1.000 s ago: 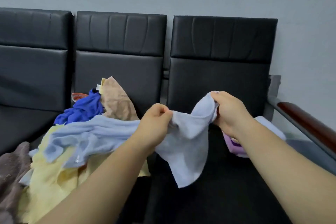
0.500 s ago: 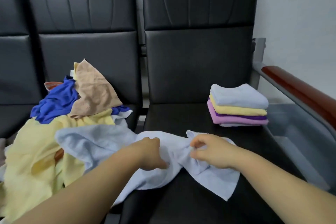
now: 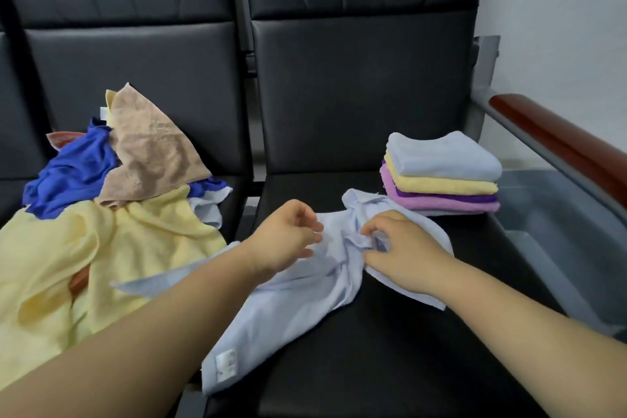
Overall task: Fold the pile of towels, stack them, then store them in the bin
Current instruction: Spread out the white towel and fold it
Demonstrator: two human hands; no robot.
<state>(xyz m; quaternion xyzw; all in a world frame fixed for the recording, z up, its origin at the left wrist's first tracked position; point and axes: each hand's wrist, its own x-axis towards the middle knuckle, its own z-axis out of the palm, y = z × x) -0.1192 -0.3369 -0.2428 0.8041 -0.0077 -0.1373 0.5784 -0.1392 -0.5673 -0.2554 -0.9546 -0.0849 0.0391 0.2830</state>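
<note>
We start with the light blue towel (image 3: pixel 305 299). It lies crumpled on the black seat (image 3: pixel 390 366) of the right-hand chair, with one end trailing left across the gap toward the pile and a white label (image 3: pixel 225 365) showing at its near corner. A second ago we held it up in the air between both hands. Half a second ago it was already down on the seat, and it now sits further over onto this seat.

Our right hand (image 3: pixel 403 254) rests on the towel's far part, its thumb and forefinger pinching a raised ridge of cloth. Our left hand (image 3: pixel 285 237) is just beside it with curled fingers at the cloth. It gripped the towel before, but we cannot tell whether it grips now.

Behind the right hand, near the towel's far edge, stands the stack of folded towels (image 3: pixel 441 173), unchanged, with a pale blue one on top. On the seat to the left is the unfolded pile (image 3: pixel 101 231) of yellow, tan and dark blue towels. To the right, under the wooden armrest (image 3: pixel 559 142), is the grey bin (image 3: pixel 549 214).
</note>
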